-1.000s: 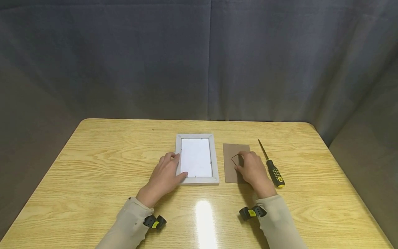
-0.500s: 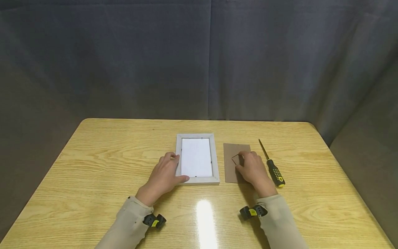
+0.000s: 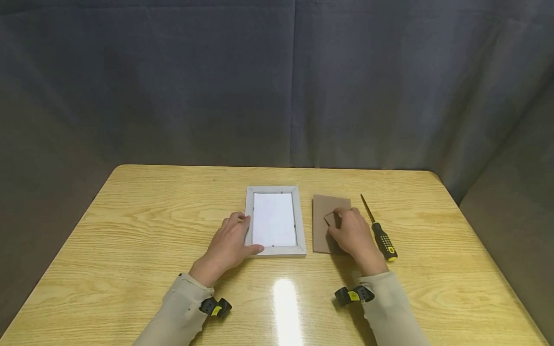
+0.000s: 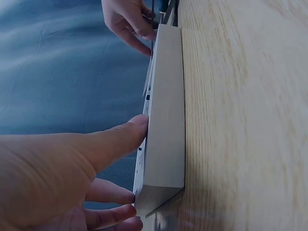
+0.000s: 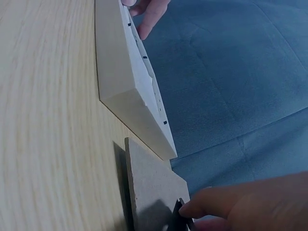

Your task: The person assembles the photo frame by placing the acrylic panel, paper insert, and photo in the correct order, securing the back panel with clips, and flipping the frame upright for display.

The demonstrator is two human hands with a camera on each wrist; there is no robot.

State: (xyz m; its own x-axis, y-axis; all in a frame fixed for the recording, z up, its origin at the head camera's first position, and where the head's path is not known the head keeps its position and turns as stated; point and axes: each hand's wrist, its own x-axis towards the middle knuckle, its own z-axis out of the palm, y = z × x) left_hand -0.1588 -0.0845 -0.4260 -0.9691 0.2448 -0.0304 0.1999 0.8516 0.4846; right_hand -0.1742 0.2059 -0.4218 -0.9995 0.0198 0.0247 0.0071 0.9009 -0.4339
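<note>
A white picture frame (image 3: 301, 223) lies back side up on the table, with a white sheet (image 3: 274, 219) inside its opening. My left hand (image 3: 227, 245) holds the frame at its near left corner, the thumb on the near edge and the fingers along the left side. To the right, my right hand (image 3: 352, 233) pinches a thin dark angular piece standing up from a brown backing board (image 3: 321, 230). In the right wrist view the backing board (image 5: 149, 187) is raised a little, with its shadow on the table below it.
A screwdriver (image 3: 383, 240) with a black and yellow handle lies right of the backing board, shaft pointing away. The wooden table (image 3: 164, 216) ends at a dark curtain (image 3: 207, 86) behind. Small dark tabs line the frame's inner edge.
The backing board, flat on the table before, has risen slightly in my right hand. My left hand stays on the frame, its thumb shifted slightly to the right along the near edge.
</note>
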